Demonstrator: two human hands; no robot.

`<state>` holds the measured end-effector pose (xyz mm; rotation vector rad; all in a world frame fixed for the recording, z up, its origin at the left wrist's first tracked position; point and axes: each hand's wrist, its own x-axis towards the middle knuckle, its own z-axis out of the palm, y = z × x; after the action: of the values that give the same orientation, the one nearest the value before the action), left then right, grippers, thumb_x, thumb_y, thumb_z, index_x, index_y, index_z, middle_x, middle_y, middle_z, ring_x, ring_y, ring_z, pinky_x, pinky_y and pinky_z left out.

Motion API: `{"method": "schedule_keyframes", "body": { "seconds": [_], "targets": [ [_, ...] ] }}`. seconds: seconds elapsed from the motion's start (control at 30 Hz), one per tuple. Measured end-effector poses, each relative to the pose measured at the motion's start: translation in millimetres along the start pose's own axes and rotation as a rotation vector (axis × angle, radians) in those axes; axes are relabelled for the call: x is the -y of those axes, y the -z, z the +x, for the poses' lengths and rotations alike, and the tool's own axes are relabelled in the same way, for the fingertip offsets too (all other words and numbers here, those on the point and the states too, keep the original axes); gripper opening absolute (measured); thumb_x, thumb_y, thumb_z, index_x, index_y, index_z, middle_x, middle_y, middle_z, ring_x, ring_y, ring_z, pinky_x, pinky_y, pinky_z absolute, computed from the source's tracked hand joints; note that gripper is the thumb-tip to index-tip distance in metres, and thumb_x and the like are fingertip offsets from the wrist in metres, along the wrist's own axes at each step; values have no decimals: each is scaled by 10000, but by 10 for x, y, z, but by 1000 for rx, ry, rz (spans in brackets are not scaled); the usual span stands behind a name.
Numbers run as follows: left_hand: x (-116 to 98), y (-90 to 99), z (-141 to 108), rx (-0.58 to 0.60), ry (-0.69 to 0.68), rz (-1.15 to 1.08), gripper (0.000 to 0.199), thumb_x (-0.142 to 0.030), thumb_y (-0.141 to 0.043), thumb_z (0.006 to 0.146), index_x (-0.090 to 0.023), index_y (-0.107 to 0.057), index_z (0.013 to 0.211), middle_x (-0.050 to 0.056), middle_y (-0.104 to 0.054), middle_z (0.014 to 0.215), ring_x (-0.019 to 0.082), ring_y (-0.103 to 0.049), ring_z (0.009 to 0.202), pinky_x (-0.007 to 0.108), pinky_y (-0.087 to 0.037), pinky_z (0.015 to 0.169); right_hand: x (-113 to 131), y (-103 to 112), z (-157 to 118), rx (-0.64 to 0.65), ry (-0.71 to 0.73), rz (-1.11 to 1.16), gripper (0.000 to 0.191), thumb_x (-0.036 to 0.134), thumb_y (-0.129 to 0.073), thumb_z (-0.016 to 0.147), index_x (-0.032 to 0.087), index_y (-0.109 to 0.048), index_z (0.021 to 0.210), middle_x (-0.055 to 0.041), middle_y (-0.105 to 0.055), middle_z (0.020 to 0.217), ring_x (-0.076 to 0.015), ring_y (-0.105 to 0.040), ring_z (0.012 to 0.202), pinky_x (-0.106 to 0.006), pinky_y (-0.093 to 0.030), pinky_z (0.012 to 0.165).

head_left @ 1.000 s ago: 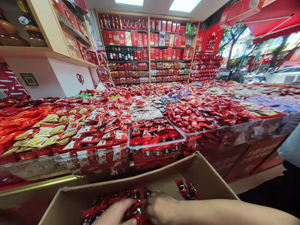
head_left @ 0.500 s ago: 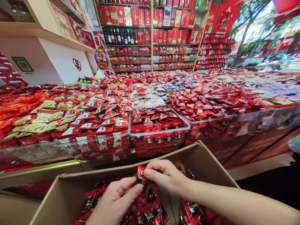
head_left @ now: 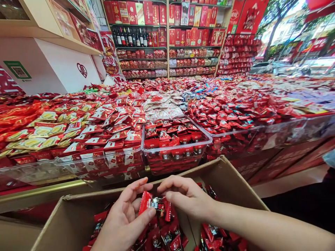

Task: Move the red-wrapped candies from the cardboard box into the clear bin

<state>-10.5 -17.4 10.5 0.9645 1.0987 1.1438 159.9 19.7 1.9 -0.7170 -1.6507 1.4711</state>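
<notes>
Both of my hands pinch one red candy packet [head_left: 154, 205] over the cardboard box [head_left: 230, 184]: left hand [head_left: 125, 219] grips its left end, right hand [head_left: 185, 198] its right. More packets [head_left: 167, 237] fill the box below.

You get a bright, evenly lit shop view with daylight washing out the upper right street window [head_left: 295, 38], glare on the clear plastic candy bins [head_left: 175, 153], soft shadows, and strong wide-angle stretching toward blurred edges.
</notes>
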Motion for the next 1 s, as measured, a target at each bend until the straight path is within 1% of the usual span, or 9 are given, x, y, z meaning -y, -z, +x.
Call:
{"method": "schedule_keyframes", "body": {
  "seconds": [0.1, 0.2, 0.3, 0.4, 0.53, 0.63, 0.8, 0.87, 1.0],
  "targets": [
    [3, -65, -21, -47, -57, 41, 584, -174, -725, 602, -297, -438, 1095, -3, -551, 1005, 152, -591, 833, 225, -500, 724, -69, -58, 8, 38, -241, 214, 285, 269, -626, 647, 128, -535, 877, 3, -544, 704, -72, -481, 590, -226, -401, 581],
    [-9, -114, -43, -115, -10, -4, 634, -222, -735, 589, -286, -402, 1125, -10, -590, 916, 159, -595, 818, 232, -494, 718, -75, -87, -11, 5, -260, 262, 325, 290, -671, 600, 132, -509, 832, 24, -515, 659, -60, -447, 563, -208, -374, 550],
    [10, -115, -54, -49, 45, -7, 626, -233, -708, 630, -290, -367, 1151, -51, -607, 745, 124, -586, 743, 201, -474, 691, -36, -79, -34, 16, -242, 167, 319, 308, -686, 583, 138, -501, 779, 33, -482, 636, -63, -416, 559, -204, -367, 536],
    [33, -124, -79, 35, -11, 57, 651, -237, -685, 657, -322, -317, 1187, -69, -589, 688, 110, -570, 698, 196, -469, 681, -14, -57, -41, 90, -182, 111, 323, 282, -661, 622, 142, -532, 883, 14, -507, 700, -78, -447, 620, -217, -395, 589],
    [1, -189, -149, -10, -61, 94, 596, -287, -699, 632, -341, -400, 1145, -64, -585, 760, 120, -582, 756, 171, -473, 697, 66, -12, -36, 180, -81, -47, 218, 278, -565, 720, 132, -604, 876, -10, -556, 699, -83, -474, 611, -212, -403, 577],
    [-34, -202, -170, -66, -93, 76, 516, -355, -688, 627, -343, -467, 1093, -46, -601, 870, 132, -589, 781, 174, -485, 686, 302, 104, 2, 59, 87, -272, 169, 269, -527, 751, 131, -613, 799, -5, -562, 654, -76, -472, 567, -197, -396, 533],
    [20, -90, -97, -88, -124, 219, 390, -409, -626, 678, -315, -511, 1039, -35, -606, 907, 105, -579, 713, 160, -461, 666, 773, 501, 266, -338, 449, -544, 127, 221, -517, 763, 159, -549, 869, -13, -574, 772, -95, -522, 699, -222, -419, 642],
    [71, -39, -73, -37, -102, 267, 381, -423, -603, 694, -305, -505, 1043, -24, -602, 934, 112, -573, 739, 170, -459, 683, 838, 643, 408, -362, 462, -626, 118, 216, -527, 751, 154, -531, 851, -6, -555, 744, -90, -510, 665, -217, -410, 606],
    [170, 48, -51, 88, -80, 379, 401, -448, -526, 744, -293, -443, 1105, 10, -584, 1019, 151, -560, 847, 205, -461, 716, 787, 754, 600, -216, 341, -729, 91, 206, -519, 738, 152, -520, 811, 16, -529, 669, -75, -469, 582, -207, -378, 544]
  ]
}}
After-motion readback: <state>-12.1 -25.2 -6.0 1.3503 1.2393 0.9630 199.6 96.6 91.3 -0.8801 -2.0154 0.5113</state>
